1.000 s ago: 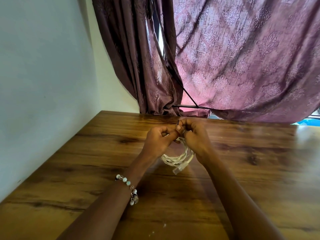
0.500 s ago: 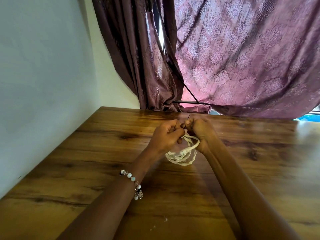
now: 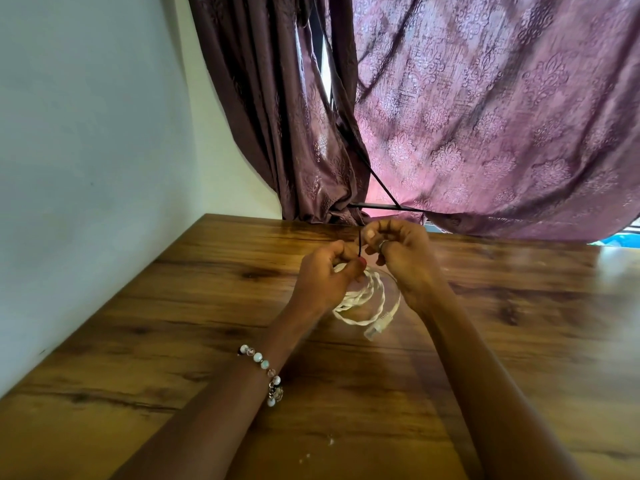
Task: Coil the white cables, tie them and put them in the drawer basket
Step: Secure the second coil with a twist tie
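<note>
Left hand: mine, closed round the top of the white cable coil, pinching the thin dark tie.
Right hand: fingers curled shut on the tie's upper end.
Coil: hangs between my hands, just above the wooden surface, plug end lowest.
Risk: the short tie could slip my pinch, and the loops would likely spring apart.
Basket: not in view.

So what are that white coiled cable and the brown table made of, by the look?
The white coiled cable looks plastic-sheathed: smooth, glossy, with a moulded connector. The brown table looks like wood or wood-grain laminate: streaky grain, slight sheen. Which, I cannot tell.
</note>
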